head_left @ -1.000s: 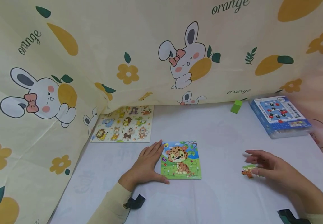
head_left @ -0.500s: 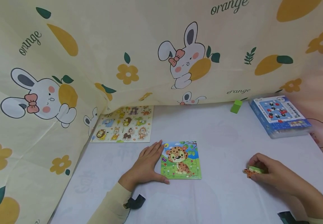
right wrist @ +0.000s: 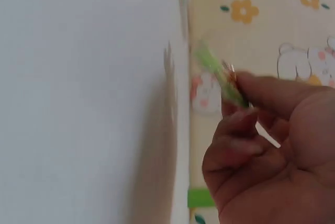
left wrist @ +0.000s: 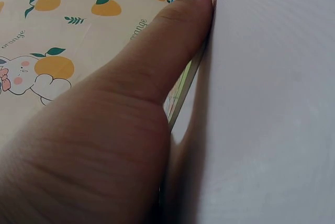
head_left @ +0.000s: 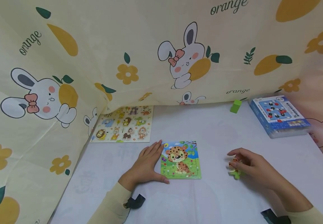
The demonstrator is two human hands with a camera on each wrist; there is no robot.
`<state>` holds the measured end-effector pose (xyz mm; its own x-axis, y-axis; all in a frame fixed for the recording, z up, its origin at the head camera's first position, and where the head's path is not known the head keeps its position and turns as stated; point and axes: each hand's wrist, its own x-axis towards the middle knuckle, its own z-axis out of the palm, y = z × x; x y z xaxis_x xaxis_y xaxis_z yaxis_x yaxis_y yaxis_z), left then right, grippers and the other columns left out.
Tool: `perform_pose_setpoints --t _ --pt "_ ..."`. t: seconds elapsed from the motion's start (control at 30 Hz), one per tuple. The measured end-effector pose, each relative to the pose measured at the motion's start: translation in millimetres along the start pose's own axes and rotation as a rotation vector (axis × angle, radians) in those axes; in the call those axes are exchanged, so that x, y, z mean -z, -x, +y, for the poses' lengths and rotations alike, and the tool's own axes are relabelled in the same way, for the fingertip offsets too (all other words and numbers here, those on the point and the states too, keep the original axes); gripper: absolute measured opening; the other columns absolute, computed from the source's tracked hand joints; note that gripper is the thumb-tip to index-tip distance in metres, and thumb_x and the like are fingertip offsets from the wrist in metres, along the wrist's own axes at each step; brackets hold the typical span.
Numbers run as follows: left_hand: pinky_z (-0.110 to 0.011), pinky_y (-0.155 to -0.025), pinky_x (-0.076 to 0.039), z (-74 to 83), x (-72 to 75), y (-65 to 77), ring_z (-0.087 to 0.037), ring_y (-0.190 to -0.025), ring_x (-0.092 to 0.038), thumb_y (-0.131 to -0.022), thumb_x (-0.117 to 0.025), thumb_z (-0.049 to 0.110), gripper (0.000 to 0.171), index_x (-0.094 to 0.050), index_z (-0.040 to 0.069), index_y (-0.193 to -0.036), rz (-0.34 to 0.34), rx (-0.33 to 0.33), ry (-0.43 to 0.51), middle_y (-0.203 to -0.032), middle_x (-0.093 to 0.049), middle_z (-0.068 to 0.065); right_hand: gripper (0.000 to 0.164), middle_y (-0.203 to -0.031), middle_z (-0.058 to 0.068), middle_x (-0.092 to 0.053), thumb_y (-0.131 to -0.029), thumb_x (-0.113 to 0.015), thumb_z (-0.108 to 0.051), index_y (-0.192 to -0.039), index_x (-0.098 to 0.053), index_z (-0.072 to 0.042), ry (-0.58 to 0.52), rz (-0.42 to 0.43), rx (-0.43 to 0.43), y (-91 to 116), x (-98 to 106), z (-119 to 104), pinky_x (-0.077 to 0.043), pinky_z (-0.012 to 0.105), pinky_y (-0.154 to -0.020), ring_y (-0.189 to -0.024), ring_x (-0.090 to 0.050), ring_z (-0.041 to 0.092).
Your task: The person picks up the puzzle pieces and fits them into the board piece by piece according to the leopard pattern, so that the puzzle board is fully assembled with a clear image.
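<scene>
My left hand [head_left: 145,166] lies with fingers straight along the left edge of a square jigsaw puzzle [head_left: 179,161] picturing a spotted leopard cub. Its thumb [left wrist: 183,30] reaches along the near edge in the left wrist view. To the right of the puzzle, my right hand [head_left: 257,171] pinches a jigsaw piece [head_left: 235,174], green with an orange spotted part, between thumb and fingers. In the right wrist view the piece [right wrist: 212,62] is blurred and is held up off the white table. The fingers cover part of it.
A flat animal picture board [head_left: 122,124] lies at the back left. A small green block [head_left: 236,106] stands by the rear cloth [head_left: 150,46], left of a blue box [head_left: 280,115] at the back right. White cloth covers the table [head_left: 211,196].
My right hand has closed on the jigsaw piece, lifted it and carried it left towards the puzzle, turning it on the way. The left hand and puzzle have stayed in place.
</scene>
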<state>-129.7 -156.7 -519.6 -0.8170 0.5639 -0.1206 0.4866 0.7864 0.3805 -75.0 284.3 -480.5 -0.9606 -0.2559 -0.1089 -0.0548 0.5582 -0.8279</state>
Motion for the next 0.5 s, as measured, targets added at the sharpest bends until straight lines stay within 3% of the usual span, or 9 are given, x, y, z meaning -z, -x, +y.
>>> perform_pose_setpoints --t 0.1,0.23,0.5 --pt "-0.051 -0.13 -0.007 0.1 0.1 -0.1 -0.017 -0.166 0.002 -0.067 -0.076 0.096 0.151 -0.012 0.015 -0.177 -0.001 0.001 0.003 -0.183 0.002 0.004 0.032 -0.111 0.008 -0.069 -0.105 -0.071 -0.003 -0.138 -0.07 -0.004 -0.083 0.0 -0.006 -6 -12 -9 -0.057 0.03 -0.064 -0.08 -0.062 0.019" --pt "-0.051 -0.13 -0.007 -0.8 -1.0 -0.2 -0.017 -0.166 0.002 -0.067 -0.075 0.096 0.15 -0.012 0.016 -0.177 0.0 0.002 0.005 -0.183 0.002 0.004 0.027 -0.112 0.012 -0.067 -0.104 -0.071 0.001 -0.131 -0.067 -0.001 -0.2 -0.037 -0.015 -14 -30 -23 -0.059 0.032 -0.063 -0.077 -0.066 0.023" --pt "-0.051 -0.13 -0.007 -1.8 -1.6 0.3 -0.018 -0.166 0.001 -0.066 -0.076 0.096 0.151 -0.012 0.016 -0.177 0.011 -0.007 0.009 -0.183 0.001 0.003 0.018 -0.091 0.001 -0.066 -0.097 -0.083 -0.007 -0.107 -0.068 -0.012 -0.121 -0.049 0.108 -29 -64 -36 -0.048 0.026 -0.065 -0.079 -0.056 0.018"
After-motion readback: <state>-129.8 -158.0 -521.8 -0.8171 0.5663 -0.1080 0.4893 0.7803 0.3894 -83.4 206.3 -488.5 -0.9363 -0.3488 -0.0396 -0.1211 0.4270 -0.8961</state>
